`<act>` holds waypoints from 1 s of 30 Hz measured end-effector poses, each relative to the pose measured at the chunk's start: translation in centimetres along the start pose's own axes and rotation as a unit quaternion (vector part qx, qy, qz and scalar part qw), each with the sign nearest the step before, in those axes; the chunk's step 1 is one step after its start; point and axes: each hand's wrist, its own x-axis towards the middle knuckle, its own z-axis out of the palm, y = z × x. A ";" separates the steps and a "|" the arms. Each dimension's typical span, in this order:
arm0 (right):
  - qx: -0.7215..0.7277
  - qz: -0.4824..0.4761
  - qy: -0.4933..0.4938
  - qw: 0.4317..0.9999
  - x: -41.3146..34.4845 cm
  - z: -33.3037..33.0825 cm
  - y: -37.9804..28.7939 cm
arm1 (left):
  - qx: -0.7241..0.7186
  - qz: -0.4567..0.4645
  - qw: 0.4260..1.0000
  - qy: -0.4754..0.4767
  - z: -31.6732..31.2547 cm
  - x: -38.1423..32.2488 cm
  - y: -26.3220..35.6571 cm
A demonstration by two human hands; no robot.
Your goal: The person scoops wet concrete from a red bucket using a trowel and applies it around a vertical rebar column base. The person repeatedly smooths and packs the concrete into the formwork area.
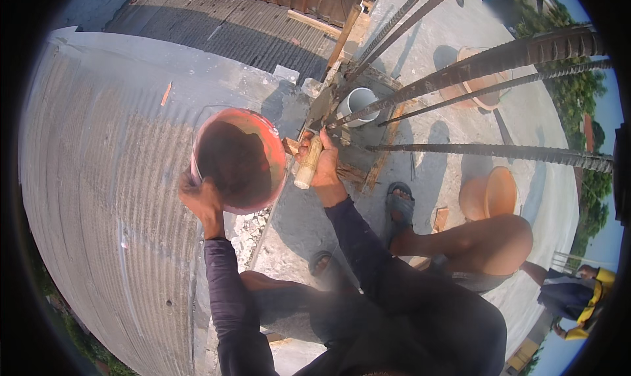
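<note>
My left hand (203,198) grips the near-left rim of a red plastic bucket (277,174). The bucket tilts towards me over the corrugated roof edge. Its inside is in deep shadow, with grey-brown residue on the wall, and I cannot tell how full it is. In my right hand (326,161) is the wooden handle of a hand tool (308,166). The tool's far end is hard to make out against wet-looking grey mortar beside the rebar. A short white plastic pipe (359,107) stands open-topped among the steel bars, just beyond my right hand.
Several ribbed rebar rods (463,73) rise from the column base towards me and the right. Timber formwork (387,146) surrounds the base. Orange buckets (500,193) stand on the concrete slab. Corrugated roofing (148,179) spreads leftwards. A person (574,297) in yellow and dark clothing is at far right.
</note>
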 end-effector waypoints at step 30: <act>-0.036 -0.077 0.180 0.980 7.1 6.4 0.2 | 0.032 0.006 0.999 0.003 -2.0 -0.1 0.6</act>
